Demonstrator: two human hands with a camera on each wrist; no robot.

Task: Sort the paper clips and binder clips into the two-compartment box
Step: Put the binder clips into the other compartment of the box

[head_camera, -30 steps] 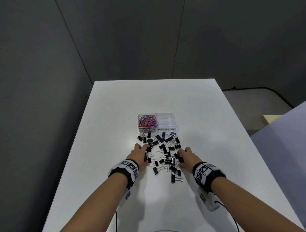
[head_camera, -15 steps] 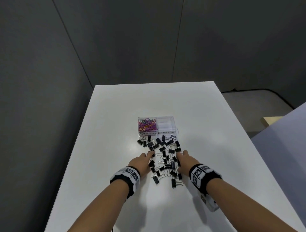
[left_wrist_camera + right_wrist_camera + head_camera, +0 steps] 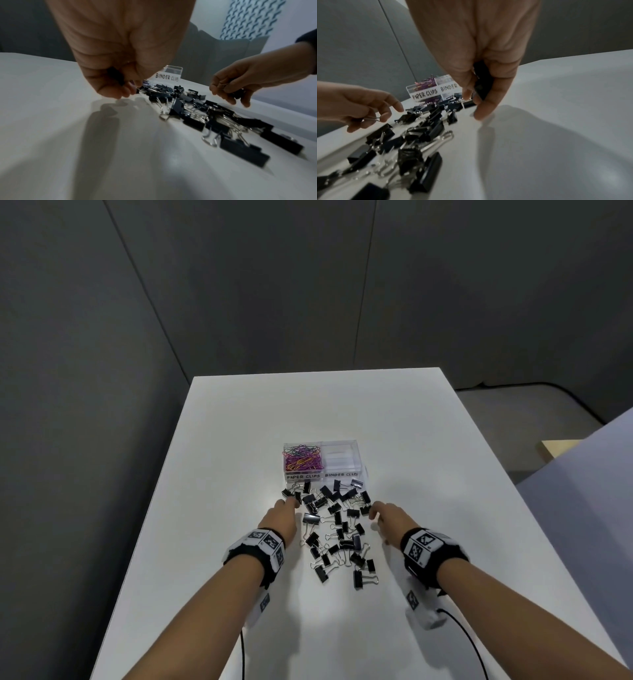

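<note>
A clear two-compartment box (image 3: 322, 474) stands mid-table; its left half, labelled PAPER CLIPS, holds coloured paper clips (image 3: 302, 457), and its right half (image 3: 340, 457), labelled BINDER CLIPS, looks bare. Several black binder clips (image 3: 337, 529) lie scattered on the table in front of it. My left hand (image 3: 279, 517) is at the pile's left edge, fingers curled round a black binder clip (image 3: 117, 75). My right hand (image 3: 388, 517) is at the pile's right edge and grips black binder clips (image 3: 482, 79) in its curled fingers.
The white table (image 3: 239, 422) stretches beyond the box and to both sides of the pile. Grey walls close in at the left and back. Cables (image 3: 466, 642) trail from my wrist bands over the near table edge.
Both hands have moved forward along the sides of the pile toward the box, each with binder clips picked up in its fingers. The head view has tilted slightly.
</note>
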